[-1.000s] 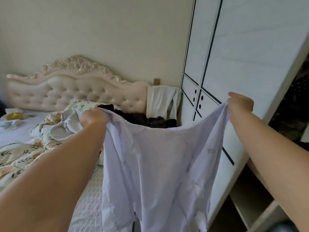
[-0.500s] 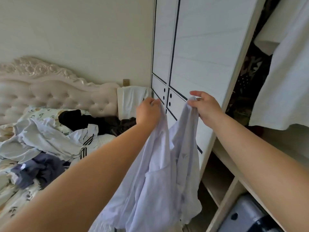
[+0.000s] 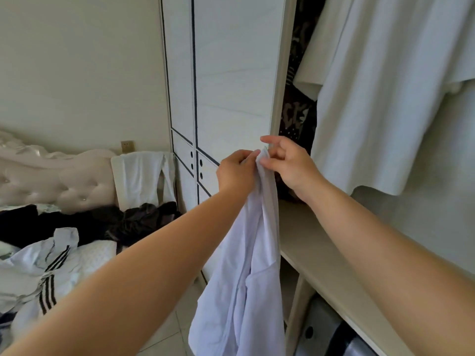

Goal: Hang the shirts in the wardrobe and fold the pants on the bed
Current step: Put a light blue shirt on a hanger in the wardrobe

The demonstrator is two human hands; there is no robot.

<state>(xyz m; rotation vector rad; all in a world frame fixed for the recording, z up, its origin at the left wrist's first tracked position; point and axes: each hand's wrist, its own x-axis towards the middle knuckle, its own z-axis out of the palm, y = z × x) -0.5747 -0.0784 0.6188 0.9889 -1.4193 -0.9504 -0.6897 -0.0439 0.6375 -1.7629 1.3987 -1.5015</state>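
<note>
A pale lilac-white shirt [image 3: 246, 278] hangs down in front of me, bunched at its top edge. My left hand [image 3: 236, 173] grips that top edge from the left. My right hand [image 3: 288, 163] pinches the same spot from the right, index finger raised. Both hands meet just in front of the open wardrobe [image 3: 231, 73], at the edge of its white door. A white garment [image 3: 385, 98] hangs inside the wardrobe at upper right, with a dark patterned one [image 3: 295, 111] behind it. More clothes lie on the bed [image 3: 97, 250], among them a white piece with black stripes [image 3: 48, 278] and dark garments [image 3: 77, 224].
A wardrobe shelf [image 3: 321, 253] runs below my right arm, with a dark case [image 3: 331, 335] under it. A tufted headboard [image 3: 51, 181] stands at the left, with a white cloth [image 3: 144, 176] draped beside it. Tiled floor [image 3: 169, 330] shows between bed and wardrobe.
I have turned right from the bed to the wardrobe. My hands, first spread wide holding the shirt open, have come together, so the shirt now hangs gathered in one bunch.
</note>
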